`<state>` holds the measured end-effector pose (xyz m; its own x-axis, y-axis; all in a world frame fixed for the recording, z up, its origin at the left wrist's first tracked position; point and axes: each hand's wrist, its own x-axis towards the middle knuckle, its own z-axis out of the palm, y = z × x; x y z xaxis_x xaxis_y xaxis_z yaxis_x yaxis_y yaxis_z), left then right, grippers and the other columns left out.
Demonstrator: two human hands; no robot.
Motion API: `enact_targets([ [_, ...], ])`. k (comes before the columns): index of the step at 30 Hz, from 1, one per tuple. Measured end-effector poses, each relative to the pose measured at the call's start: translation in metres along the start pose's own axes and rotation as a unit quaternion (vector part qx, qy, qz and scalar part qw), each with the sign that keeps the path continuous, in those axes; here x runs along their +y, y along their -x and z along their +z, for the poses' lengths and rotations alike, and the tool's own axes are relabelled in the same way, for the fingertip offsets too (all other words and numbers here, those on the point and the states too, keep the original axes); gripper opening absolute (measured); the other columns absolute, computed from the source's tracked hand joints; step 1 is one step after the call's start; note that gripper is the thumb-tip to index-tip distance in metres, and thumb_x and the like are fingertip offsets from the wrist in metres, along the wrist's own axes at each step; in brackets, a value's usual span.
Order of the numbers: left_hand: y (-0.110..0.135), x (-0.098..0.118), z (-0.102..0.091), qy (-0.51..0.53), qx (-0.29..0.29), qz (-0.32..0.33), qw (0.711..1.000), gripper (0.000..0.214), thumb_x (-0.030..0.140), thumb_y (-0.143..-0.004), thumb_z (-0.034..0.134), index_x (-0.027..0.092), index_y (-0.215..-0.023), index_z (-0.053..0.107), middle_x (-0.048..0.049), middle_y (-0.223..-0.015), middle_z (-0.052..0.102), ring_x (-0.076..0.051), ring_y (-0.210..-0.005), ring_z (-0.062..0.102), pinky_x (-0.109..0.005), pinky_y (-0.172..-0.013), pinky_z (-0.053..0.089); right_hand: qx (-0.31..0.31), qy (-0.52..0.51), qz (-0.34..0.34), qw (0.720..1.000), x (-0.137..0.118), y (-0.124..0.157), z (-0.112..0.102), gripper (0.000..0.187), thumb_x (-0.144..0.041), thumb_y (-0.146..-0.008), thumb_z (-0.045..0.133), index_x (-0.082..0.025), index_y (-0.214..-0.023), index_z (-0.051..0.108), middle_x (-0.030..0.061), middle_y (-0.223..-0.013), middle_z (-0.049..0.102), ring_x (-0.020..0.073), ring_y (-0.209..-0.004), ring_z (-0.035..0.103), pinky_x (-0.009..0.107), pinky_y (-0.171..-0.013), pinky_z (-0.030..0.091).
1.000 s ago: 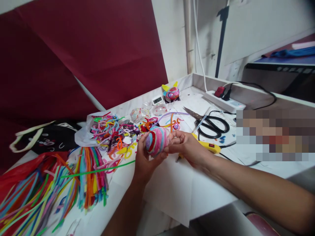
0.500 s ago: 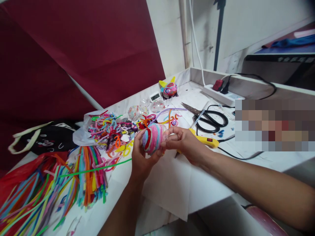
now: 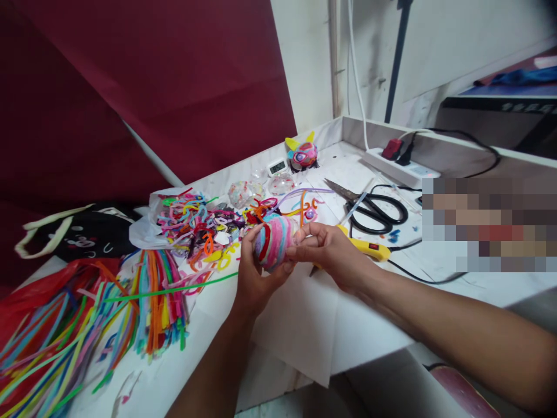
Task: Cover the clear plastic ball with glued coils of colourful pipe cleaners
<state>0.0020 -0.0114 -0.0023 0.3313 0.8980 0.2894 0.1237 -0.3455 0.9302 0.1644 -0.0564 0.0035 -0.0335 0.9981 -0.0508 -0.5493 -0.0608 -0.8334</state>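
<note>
A ball wrapped in striped pipe cleaners [image 3: 277,241], in pink, red, light blue and white, is held above white paper. My left hand [image 3: 256,276] curls round its left side and underside, with the thumb along the bottom. At its right side my right hand [image 3: 324,249] has thumb and fingers pinched together against the ball; whether a strand lies between those fingertips I cannot make out. Just behind the right hand lies a yellow glue gun [image 3: 369,249], partly hidden by it. Black-handled scissors [image 3: 369,208] rest farther back.
Long pipe cleaners [image 3: 156,307] spread over the left front, near a red bag [image 3: 26,302]. Short curled pieces [image 3: 187,217] are heaped behind. A decorated horned ball [image 3: 303,154], a small digital clock [image 3: 277,168] and a power strip [image 3: 400,164] stand at the back.
The view has shifted slightly, so most things sit a little farther right. Both hands keep their hold at the ball, which looks almost unchanged.
</note>
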Motion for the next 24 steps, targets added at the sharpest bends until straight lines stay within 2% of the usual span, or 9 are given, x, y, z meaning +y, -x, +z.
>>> enact_targets([
  [6,-0.001,0.0,0.0,-0.015,0.029,-0.025,0.999,0.077,0.039,-0.06,0.084,0.023,-0.126,0.05,-0.0091,-0.122,0.06,-0.025,-0.102,0.063,-0.033,-0.078,0.055,-0.02,-0.001,0.012,1.0,-0.004,0.002,0.002,0.037,-0.027,-0.058,0.086,-0.021,-0.08,0.058,-0.0028,-0.061,0.071,0.016,-0.059,0.067,0.03,-0.065,0.05],
  [10,-0.002,-0.001,0.001,-0.004,0.047,-0.017,0.999,0.077,0.041,-0.059,0.084,0.021,-0.125,0.05,-0.0103,-0.127,0.056,-0.027,-0.113,0.059,-0.037,-0.091,0.051,-0.025,-0.007,0.011,1.0,-0.011,0.003,0.004,0.021,-0.03,-0.066,0.079,-0.019,-0.074,0.063,0.0004,-0.069,0.072,0.0151,-0.064,0.067,0.032,-0.074,0.051],
  [12,-0.001,-0.001,0.001,0.001,0.051,-0.016,0.999,0.076,0.041,-0.06,0.084,0.021,-0.125,0.049,-0.0113,-0.131,0.054,-0.028,-0.119,0.055,-0.04,-0.098,0.047,-0.026,-0.01,0.015,1.0,-0.013,0.004,0.005,0.016,-0.027,-0.066,0.076,-0.018,-0.073,0.064,0.001,-0.07,0.072,0.0152,-0.065,0.067,0.032,-0.076,0.051],
  [20,0.0,0.003,0.003,0.003,0.07,-0.016,0.997,0.076,0.039,-0.059,0.085,0.022,-0.123,0.049,-0.011,-0.13,0.054,-0.028,-0.117,0.056,-0.04,-0.096,0.048,-0.029,0.035,0.006,0.999,-0.01,0.006,0.005,0.02,-0.023,-0.065,0.079,-0.019,-0.081,0.066,-0.0003,-0.07,0.073,0.0152,-0.065,0.067,0.031,-0.073,0.049],
  [24,0.0,0.004,0.001,-0.002,0.071,0.002,0.997,0.073,0.039,-0.061,0.084,0.022,-0.123,0.05,-0.0087,-0.122,0.058,-0.025,-0.108,0.06,-0.036,-0.09,0.051,-0.035,0.052,-0.013,0.998,-0.011,0.005,0.004,0.017,-0.025,-0.068,0.076,-0.019,-0.082,0.071,0.0006,-0.074,0.073,0.0154,-0.07,0.067,0.031,-0.079,0.049],
])
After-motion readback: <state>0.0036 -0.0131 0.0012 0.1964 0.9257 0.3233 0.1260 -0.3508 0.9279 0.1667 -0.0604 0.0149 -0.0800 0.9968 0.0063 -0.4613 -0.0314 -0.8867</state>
